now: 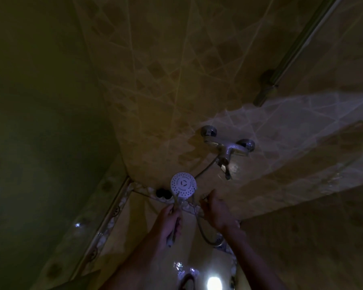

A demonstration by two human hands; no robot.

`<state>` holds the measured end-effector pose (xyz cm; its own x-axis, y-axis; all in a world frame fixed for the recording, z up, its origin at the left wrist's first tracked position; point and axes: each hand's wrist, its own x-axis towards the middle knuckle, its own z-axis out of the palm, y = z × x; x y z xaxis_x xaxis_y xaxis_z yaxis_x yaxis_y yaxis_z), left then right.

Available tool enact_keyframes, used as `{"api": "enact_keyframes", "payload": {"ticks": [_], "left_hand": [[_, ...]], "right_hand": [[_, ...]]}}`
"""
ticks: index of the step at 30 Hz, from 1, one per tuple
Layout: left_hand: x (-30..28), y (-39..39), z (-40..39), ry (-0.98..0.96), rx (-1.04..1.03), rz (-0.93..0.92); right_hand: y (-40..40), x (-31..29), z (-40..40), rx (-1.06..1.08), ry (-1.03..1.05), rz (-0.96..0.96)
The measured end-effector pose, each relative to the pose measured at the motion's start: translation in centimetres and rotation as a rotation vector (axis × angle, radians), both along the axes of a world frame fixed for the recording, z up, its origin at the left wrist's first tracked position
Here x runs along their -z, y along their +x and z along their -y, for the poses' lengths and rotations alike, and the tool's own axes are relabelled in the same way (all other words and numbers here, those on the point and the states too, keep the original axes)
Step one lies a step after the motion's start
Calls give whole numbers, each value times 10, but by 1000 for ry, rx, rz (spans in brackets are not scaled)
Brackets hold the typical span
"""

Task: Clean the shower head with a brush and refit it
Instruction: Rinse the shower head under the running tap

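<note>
gripping the handle of the shower head [183, 185], my left hand [169, 220] has its fingers curled round the grey stem, whose lower end sticks out below the palm. the round white face of the shower head is turned up toward me, dotted with nozzle holes and a small ring mark in the middle, and it sits in the near centre of the view, just above my left knuckles. my right hand [215, 209] is just to the right of it, apart from the face, with the thumb and fingers drawn together as if pinching something thin and dark; it is too dim for me to say what, or whether it is the brush at all.

the hose [203, 231] loops down between my two wrists and a second stretch of it climbs away from behind the shower head to the chrome mixer tap [228, 148] on the far wall, to the right of centre. the tap's lever points down toward me. the wall behind is tiled [176, 80] in a beige diamond pattern. a metal rail [289, 53] runs diagonally across the upper right. a dark round drain [162, 193] lies at the floor corner just left of the shower head. a bright reflection [214, 283] glares at the bottom edge.
</note>
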<state>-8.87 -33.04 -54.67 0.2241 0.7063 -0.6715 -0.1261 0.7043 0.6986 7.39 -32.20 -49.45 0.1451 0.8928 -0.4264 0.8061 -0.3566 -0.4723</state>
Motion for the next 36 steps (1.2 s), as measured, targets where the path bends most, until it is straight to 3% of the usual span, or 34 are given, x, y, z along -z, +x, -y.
{"api": "enact_keyframes", "payload": {"ticks": [6, 12, 18, 25, 36], "left_hand": [[12, 4, -20, 12, 18, -7], [19, 6, -32, 10, 46, -35], [19, 6, -37, 18, 54, -32], [21, 6, -46, 53, 50, -30], [16, 9, -50, 46, 49, -14]], "right_hand": [[-19, -2, -16, -19, -40, 18], [-32, -23, -41, -250, -31, 127], [-17, -19, -68, -184, -31, 203], [11, 8, -58, -11, -39, 88], [2, 2, -76, -136, -61, 59]]}}
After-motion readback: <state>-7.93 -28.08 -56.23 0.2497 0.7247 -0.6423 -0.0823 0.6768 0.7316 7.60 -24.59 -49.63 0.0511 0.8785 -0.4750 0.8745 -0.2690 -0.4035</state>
